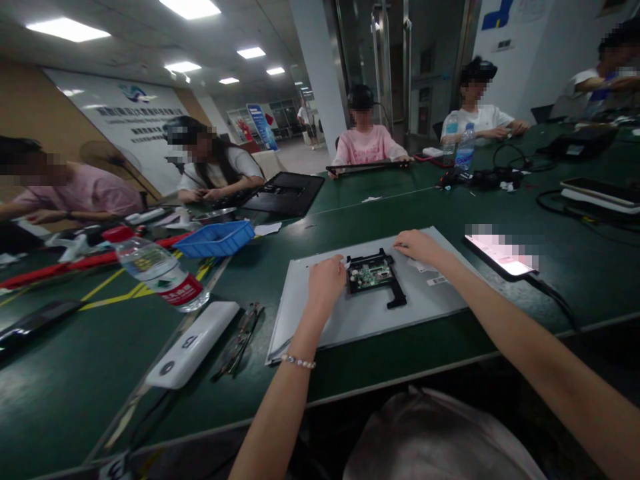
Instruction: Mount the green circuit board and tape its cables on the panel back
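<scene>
A flat grey panel point(295, 313) lies on the green table in front of me. On it rests a black plastic frame point(397, 297) around a green circuit board point(370, 274). My left hand point(326, 283), with a beaded bracelet at the wrist, is at the frame's left side, fingers curled together. A small whitish bit shows at its fingertips, too small to name. My right hand point(417, 247) is over the panel, to the right of the frame's upper corner. Its fingers are bent and pinched, and what they hold, if anything, cannot be made out. A pale label point(436, 281) is stuck on the panel below it.
Left of the panel lie folded glasses point(240, 341), a white power bank point(195, 343), a water bottle point(160, 270) and a blue tray point(215, 239). A lit phone point(500, 257) with a cable lies to the right. Several people sit around the table.
</scene>
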Demonstrator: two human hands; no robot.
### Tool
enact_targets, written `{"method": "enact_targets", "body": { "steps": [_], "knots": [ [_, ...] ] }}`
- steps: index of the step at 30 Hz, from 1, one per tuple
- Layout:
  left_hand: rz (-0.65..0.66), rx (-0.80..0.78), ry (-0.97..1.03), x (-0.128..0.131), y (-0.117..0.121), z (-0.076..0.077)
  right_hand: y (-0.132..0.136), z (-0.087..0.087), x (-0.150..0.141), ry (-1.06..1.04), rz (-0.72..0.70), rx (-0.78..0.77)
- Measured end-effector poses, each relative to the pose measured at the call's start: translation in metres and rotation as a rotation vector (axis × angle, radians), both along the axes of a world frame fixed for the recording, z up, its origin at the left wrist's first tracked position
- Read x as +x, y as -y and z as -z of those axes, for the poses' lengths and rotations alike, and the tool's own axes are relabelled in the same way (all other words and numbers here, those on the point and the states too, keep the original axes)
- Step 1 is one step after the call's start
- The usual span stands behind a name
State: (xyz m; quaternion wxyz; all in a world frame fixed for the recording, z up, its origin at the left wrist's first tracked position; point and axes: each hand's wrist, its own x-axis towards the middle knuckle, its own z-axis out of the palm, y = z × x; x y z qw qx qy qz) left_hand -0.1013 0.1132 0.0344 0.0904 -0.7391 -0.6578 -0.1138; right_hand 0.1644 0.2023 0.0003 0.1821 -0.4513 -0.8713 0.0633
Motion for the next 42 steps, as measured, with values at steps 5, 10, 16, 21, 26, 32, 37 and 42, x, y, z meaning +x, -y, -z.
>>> {"method": "enact_targets", "body": {
  "steps": [5,10,16,21,26,32,37,42],
  "knots": [
    [-0.027,-0.038,-0.006,0.001,-0.001,0.002,0.004,-0.005,-0.004,0.021,0.071,0.005],
    [-0.008,-0.100,-0.070,0.008,0.001,0.004,0.004,-0.004,-0.003,0.003,0.059,0.004],
    [-0.019,-0.119,-0.138,0.014,-0.001,0.006,0.000,0.000,0.000,-0.001,0.030,0.035],
    [-0.026,-0.107,-0.148,0.016,-0.001,0.002,0.003,0.000,-0.002,-0.024,0.023,0.038],
    [-0.101,-0.006,-0.126,0.008,0.004,-0.009,0.005,-0.004,-0.003,-0.024,0.035,0.017],
    [-0.078,0.000,-0.223,-0.005,0.005,-0.016,0.002,-0.002,0.001,-0.015,-0.030,0.019],
    [0.002,-0.141,-0.196,-0.007,0.005,-0.005,0.000,-0.002,0.002,-0.044,-0.078,-0.022],
    [0.000,-0.050,-0.068,-0.017,0.004,0.001,0.002,-0.008,0.001,-0.062,-0.037,-0.024]
  ]
}}
